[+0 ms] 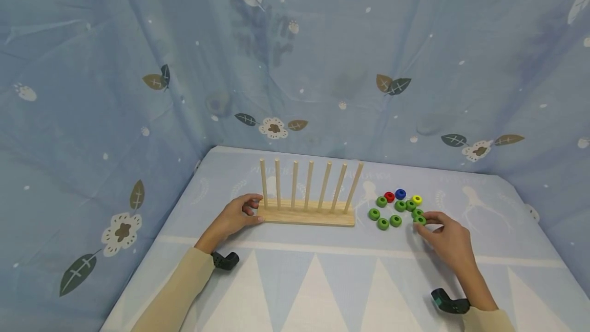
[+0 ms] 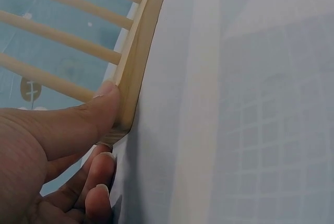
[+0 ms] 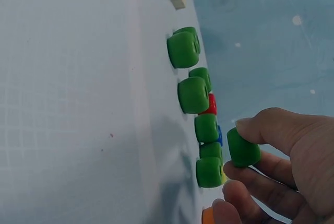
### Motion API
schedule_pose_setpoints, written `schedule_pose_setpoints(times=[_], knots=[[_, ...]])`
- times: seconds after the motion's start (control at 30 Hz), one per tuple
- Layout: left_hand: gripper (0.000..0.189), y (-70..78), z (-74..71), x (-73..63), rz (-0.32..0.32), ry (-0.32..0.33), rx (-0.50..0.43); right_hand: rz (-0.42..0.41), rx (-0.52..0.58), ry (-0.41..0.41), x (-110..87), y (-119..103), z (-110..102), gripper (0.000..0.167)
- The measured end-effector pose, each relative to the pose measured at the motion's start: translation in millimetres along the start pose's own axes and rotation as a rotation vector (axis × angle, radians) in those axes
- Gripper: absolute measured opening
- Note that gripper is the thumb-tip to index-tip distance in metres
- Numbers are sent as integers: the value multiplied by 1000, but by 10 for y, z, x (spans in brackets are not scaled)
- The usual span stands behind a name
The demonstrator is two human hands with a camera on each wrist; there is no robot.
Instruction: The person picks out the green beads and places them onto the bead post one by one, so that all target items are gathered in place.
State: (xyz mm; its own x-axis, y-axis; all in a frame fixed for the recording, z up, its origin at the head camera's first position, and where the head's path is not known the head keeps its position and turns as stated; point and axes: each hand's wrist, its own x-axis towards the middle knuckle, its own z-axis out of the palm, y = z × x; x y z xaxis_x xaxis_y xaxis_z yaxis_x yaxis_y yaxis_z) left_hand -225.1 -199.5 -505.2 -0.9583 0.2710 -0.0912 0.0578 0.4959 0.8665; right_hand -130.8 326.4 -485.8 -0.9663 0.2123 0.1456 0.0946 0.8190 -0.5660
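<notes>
A wooden peg rack [image 1: 306,219] with a row of several upright rods stands on the table. My left hand [image 1: 237,215] grips the left end of its base, the thumb [image 2: 99,110] lying along the wood by the end rod and the fingers curled at the end. To the right, my right hand [image 1: 446,240] pinches a green bead [image 3: 242,148] between thumb and fingers, raised beside the others. Several more green beads [image 1: 383,224] lie loosely grouped between rack and hand. A red bead [image 1: 389,197], a blue bead [image 1: 400,194] and a yellow bead [image 1: 417,200] sit at the group's far side.
An orange bead [image 3: 207,215] shows partly behind the right fingers in the right wrist view. The patterned tablecloth [image 1: 341,291] covers the table, and blue printed curtains [image 1: 322,55] hang behind and at both sides. Each wrist wears a dark camera [image 1: 449,303].
</notes>
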Motion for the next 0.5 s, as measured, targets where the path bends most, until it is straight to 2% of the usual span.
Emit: schedule_pose_setpoints(times=[0.23, 0.5], knots=[[63, -10, -7, 5, 8, -9, 8, -5, -12, 16, -16, -62, -35, 44], [63, 1, 0, 12, -11, -4, -8, 2, -26, 21, -15, -124, -69, 43]])
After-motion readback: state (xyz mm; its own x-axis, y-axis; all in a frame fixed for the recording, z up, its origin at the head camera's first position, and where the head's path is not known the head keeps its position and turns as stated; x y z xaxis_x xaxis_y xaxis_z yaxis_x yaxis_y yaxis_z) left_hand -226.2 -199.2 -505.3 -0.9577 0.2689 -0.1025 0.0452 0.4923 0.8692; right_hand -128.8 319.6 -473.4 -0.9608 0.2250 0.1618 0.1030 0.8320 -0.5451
